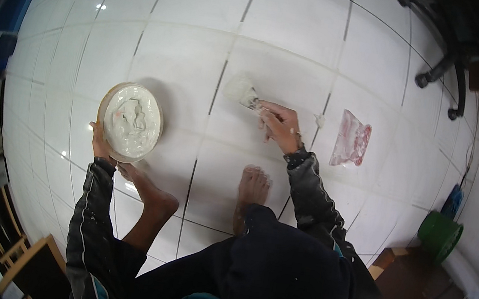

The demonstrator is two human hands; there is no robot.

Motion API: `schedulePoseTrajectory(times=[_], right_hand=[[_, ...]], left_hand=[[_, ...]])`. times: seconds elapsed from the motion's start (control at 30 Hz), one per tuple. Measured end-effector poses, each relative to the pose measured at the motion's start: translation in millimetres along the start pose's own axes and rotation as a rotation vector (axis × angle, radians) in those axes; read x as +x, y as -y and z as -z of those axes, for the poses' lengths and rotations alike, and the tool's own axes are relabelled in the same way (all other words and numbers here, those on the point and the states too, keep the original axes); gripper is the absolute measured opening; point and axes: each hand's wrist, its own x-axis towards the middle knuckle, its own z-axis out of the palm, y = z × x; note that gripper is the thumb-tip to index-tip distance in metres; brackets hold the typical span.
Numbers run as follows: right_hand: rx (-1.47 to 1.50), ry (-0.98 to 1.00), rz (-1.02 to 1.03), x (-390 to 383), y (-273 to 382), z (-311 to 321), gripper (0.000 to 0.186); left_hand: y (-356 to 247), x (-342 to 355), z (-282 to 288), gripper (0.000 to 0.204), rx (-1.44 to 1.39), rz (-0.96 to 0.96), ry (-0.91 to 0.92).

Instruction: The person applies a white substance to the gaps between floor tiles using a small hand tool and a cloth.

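On the left, my left hand [99, 142] grips the near left side of a round tub [101, 112]. White paste [134, 135] fills the tub, its surface stirred into ridges. My right hand [280, 126] is closed round a putty knife [251, 100] and holds it low over the white floor tiles. Its blade points up and left, and is loaded with or pressed into white paste; the exact contact is hard to tell. A small pale lump [319, 121] lies on a tile joint just right of my right hand.
A clear plastic bag with red marks [350, 141] lies flat on the tiles at right. Dark wheeled chair bases [443, 70] stand at the far right and far left. A green bin [440, 236] and a brown cabinet [415, 287] are at the near right. My bare feet [254, 185] rest on the floor.
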Motion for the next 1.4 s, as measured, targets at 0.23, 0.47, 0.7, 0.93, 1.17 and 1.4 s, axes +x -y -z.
schedulePoseTrajectory(times=[0.23,0.47,0.7,0.93,1.17,1.4], right_hand=[[-0.180,0.041,-0.011,55.8,-43.8,-9.0,0.035],[0.060,-0.070,-0.232,109.3,-41.0,-12.0,0.032],[-0.103,0.146,-0.050,247.6,-22.1,-113.8,0.034],[-0.438,0.296,0.151,316.4,-49.4,-169.1,0.038],[-0.030,0.248,-0.213,348.6,-33.5,-204.7,0.029],[-0.438,0.304,0.206,454.9,-37.5,-346.3,0.026]], left_hand=[[16.6,14.3,29.8,0.068,-0.082,0.019,-0.143],[17.8,21.6,43.7,0.070,-0.162,0.104,-0.162],[22.1,29.7,54.0,0.073,-0.244,0.131,-0.238],[31.1,23.4,70.9,0.072,-0.366,0.181,-0.254],[54.4,30.0,106.0,0.072,-0.431,0.155,-0.314],[63.3,97.8,155.0,0.072,-0.277,0.023,-0.488]])
